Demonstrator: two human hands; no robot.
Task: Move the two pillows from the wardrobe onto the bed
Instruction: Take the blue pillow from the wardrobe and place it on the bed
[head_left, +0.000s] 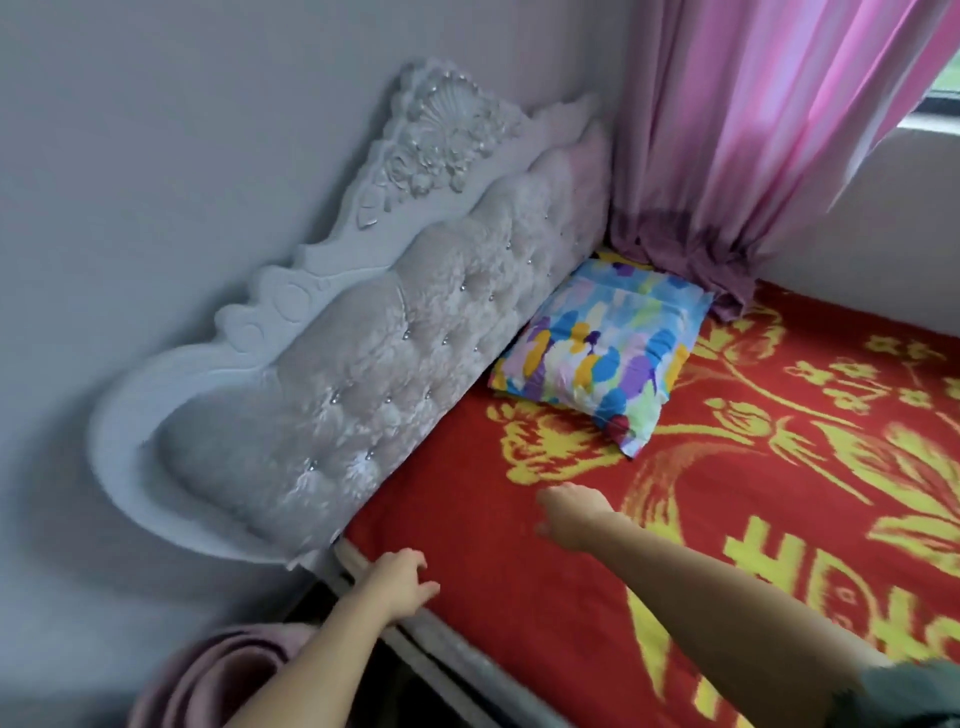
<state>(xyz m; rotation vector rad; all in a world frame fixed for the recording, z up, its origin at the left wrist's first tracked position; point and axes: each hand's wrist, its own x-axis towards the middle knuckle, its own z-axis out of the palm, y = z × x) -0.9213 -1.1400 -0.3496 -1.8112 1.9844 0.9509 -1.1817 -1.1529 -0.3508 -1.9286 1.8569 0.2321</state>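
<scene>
pillow (602, 358) lies on bed (519, 597) by headboard (363, 374), well beyond both hands' fingertips | left hand (397, 584), right hand (569, 514): fingers loosely apart, empty | judged soft, light, squashy; grip opposite edges | second pillow unseen

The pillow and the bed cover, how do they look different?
The pillow has splashy patches of blue, purple, yellow and green, while the bed cover is red with big yellow patterns. The pillow is puffy and small, tucked by the headboard near the pink curtain; the bed cover lies flat and spreads over the whole bed. The pillow sits on top; the bed cover lies underneath. Both are bright, colourful cloth.
</scene>
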